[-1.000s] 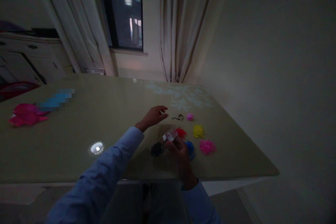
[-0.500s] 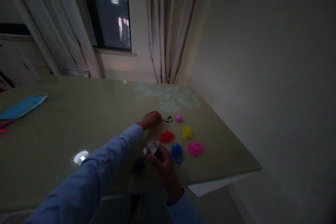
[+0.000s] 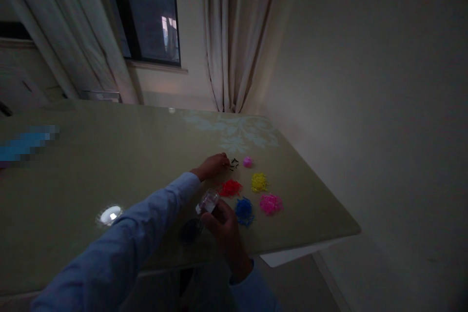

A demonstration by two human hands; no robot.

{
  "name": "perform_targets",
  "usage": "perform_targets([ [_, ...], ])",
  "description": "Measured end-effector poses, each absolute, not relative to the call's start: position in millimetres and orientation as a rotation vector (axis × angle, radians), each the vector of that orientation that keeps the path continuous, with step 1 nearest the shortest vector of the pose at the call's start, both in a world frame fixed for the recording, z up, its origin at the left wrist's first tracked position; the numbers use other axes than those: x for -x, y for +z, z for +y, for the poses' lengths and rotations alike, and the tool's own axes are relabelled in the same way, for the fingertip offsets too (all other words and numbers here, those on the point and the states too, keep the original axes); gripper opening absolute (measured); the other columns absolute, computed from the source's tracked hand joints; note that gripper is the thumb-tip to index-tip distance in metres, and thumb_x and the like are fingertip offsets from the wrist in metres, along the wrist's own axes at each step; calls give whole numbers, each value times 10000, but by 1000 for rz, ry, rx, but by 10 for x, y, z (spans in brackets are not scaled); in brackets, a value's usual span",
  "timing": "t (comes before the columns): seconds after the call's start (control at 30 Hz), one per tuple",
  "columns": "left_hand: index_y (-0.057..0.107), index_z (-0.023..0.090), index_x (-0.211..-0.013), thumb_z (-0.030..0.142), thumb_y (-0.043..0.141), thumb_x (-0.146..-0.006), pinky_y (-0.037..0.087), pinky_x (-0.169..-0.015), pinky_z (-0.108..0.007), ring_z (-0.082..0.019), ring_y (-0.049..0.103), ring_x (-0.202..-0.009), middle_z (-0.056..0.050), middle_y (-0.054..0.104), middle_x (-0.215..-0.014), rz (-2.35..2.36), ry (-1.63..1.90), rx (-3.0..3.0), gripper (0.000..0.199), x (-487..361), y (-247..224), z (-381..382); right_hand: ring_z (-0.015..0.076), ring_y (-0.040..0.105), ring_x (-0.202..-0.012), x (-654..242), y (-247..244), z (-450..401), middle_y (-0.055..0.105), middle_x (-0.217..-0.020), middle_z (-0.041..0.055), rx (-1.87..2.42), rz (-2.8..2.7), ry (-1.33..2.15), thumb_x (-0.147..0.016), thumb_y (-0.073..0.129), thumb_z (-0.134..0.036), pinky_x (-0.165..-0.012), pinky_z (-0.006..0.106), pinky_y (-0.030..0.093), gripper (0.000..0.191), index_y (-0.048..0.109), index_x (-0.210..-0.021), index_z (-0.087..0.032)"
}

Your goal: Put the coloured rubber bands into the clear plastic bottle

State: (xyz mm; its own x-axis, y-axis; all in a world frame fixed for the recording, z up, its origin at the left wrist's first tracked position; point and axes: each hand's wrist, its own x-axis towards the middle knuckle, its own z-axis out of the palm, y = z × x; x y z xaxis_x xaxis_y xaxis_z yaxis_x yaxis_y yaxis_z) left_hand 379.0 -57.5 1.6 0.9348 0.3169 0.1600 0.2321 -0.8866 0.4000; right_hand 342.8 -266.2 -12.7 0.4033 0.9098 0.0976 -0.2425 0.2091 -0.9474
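Note:
My left hand [image 3: 212,165] reaches across the table, fingertips pinched together at the edge of a few small black strips [image 3: 234,164]. Whatever is between those fingertips is too small to make out. Nearer to me, my right hand [image 3: 224,229] grips a small clear plastic container [image 3: 208,202], tilted, with its contents unclear. A red pile [image 3: 230,188] of short thin pieces lies between the hands. Close to my right hand is a similar blue pile [image 3: 244,211]. A yellow pile [image 3: 259,182] and a pink pile [image 3: 271,204] sit further right.
A small pink ball-like thing [image 3: 247,162] rests beside the black strips. A dark round patch [image 3: 190,231] is left of my right hand. On the left are a shiny round dish-like thing [image 3: 110,215] and a blurred blue item [image 3: 27,144]. The table's right edge [image 3: 318,178] runs near the wall.
My left fingertips have shifted slightly right, closer to the black strips. My right hand keeps hold of the clear container. The whole view has moved a little.

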Motion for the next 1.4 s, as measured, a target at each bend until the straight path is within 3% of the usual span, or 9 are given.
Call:
perform_targets([
  [0.2,730,192,-1018,241,499,-938,477,-861,-289,-203,636,-1006,-100,655,-1133,342,305,-2728,249,-3846,-27,-553,184,634,-829,-3418,-154,-2678,695,-907,38,1039,-774,928,-730,803,-505,-762,277,487,407,691,-964,-191],
  [0.4,757,225,-968,233,611,-880,464,-870,-247,-171,641,-984,-62,673,-1095,240,221,-2740,172,-3852,-14,-535,170,628,-812,-3417,-155,-2684,693,-885,27,1002,-760,951,-723,819,-480,-731,256,473,390,699,-961,-196],
  [0.83,736,159,-926,170,555,-876,471,-738,-264,-192,651,-865,-102,669,-1037,447,201,-2732,187,-4042,20,-590,173,645,-840,-3373,-142,-2709,714,-915,30,1021,-762,928,-736,811,-463,-755,258,486,380,704,-985,-196],
  [1.13,726,152,-1007,226,502,-919,481,-815,-251,-180,644,-934,-106,671,-1050,572,302,-2674,252,-4095,-30,-674,186,648,-837,-3383,-141,-2720,717,-919,36,1062,-776,921,-732,808,-478,-742,267,491,393,714,-991,-198],
  [1.4,761,142,-974,335,548,-899,491,-754,-270,-199,652,-884,-136,684,-1046,711,305,-2651,297,-4178,-52,-766,200,660,-887,-3365,-118,-2729,730,-963,41,1026,-754,932,-720,815,-486,-788,287,504,432,714,-1031,-205],
])
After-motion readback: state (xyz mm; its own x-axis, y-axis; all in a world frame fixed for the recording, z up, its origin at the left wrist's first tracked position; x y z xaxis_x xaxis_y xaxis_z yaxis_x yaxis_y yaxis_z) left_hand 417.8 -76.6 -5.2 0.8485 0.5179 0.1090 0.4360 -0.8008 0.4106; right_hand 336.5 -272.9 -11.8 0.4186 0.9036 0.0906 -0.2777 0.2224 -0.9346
